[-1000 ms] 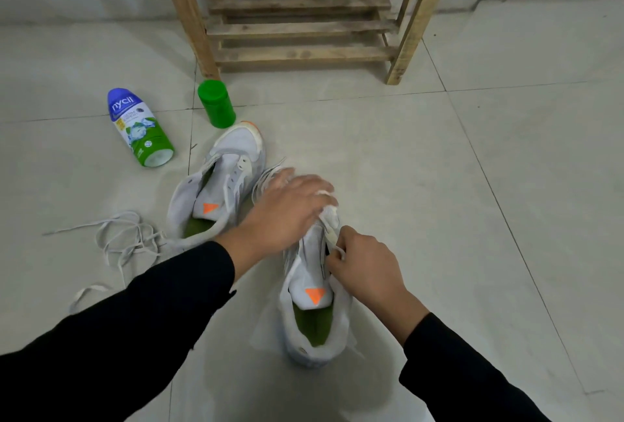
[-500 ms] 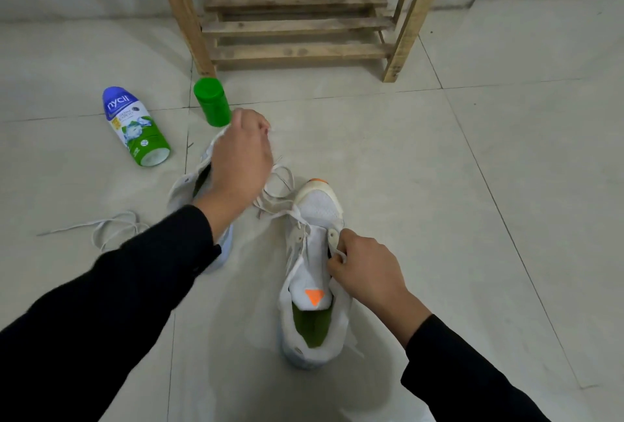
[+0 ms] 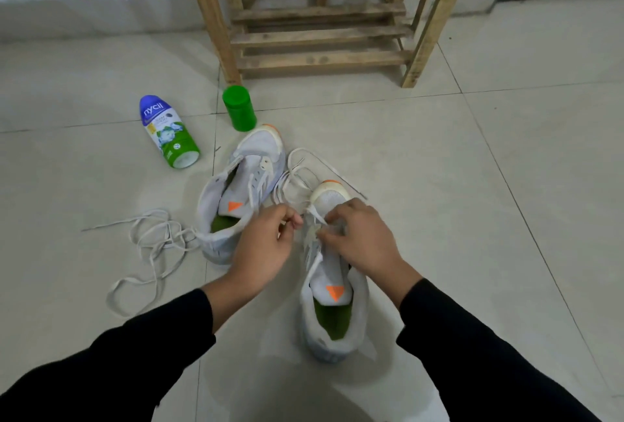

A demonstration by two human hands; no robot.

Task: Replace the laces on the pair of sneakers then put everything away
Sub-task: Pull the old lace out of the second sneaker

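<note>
Two white sneakers with green insoles and orange tongue marks stand on the tiled floor. The near sneaker [image 3: 332, 300] points away from me, partly laced with a white lace [image 3: 305, 168] whose slack loops lie past its toe. My left hand [image 3: 261, 246] pinches a strand of that lace beside the shoe's forefoot. My right hand [image 3: 363, 236] covers the forefoot, fingers curled on the lace at the eyelets. The far sneaker [image 3: 243, 192] lies to the left, unlaced. A loose white lace [image 3: 152, 246] is tangled on the floor left of it.
A wooden slatted rack [image 3: 320, 30] stands against the wall ahead. A green cap or cup [image 3: 239, 112] stands by its left leg. A blue, white and green bottle [image 3: 169, 133] lies on its side at the left.
My left hand came back from above the far sneaker down to the near shoe's forefoot with the lace. My right hand shifted from the tongue area up to the front eyelets.
</note>
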